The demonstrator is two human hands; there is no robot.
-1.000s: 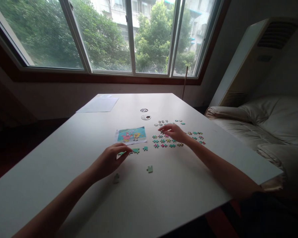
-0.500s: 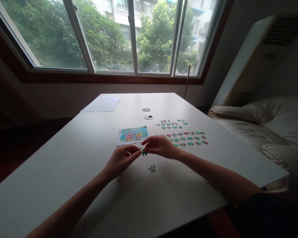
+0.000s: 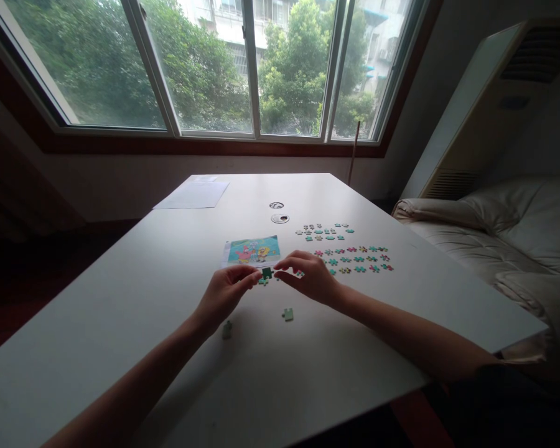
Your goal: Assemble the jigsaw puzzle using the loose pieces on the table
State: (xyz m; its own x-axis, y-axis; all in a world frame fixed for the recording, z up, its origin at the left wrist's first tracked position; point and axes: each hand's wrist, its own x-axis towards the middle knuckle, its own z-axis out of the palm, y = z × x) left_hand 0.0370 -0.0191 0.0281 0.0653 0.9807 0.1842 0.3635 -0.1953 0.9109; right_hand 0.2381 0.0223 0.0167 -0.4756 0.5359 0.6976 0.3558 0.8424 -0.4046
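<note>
A dark green puzzle piece (image 3: 267,272) is pinched between the thumb and fingers of my left hand (image 3: 228,292), held a little above the table. Just to its right is my right hand (image 3: 310,277), thumb and fingertips apart with nothing seen between them. Below the held piece, a teal puzzle piece (image 3: 263,282) shows partly. Nearer to me lie a pale green puzzle piece (image 3: 287,314) and another puzzle piece (image 3: 227,330) beside my left forearm. The picture sheet (image 3: 254,250) with two cartoon figures lies behind my hands.
Rows of several loose puzzle pieces (image 3: 360,259) spread over the right side of the white table (image 3: 135,298). Two round items (image 3: 280,218) lie farther back, with white paper (image 3: 193,194) at the far left. A pale sofa (image 3: 452,230) stands along the right.
My left hand has raised the puzzle piece and turned it to show its dark green face. My right fingers have drawn slightly away to the right. More of the pieces beneath now show.
</note>
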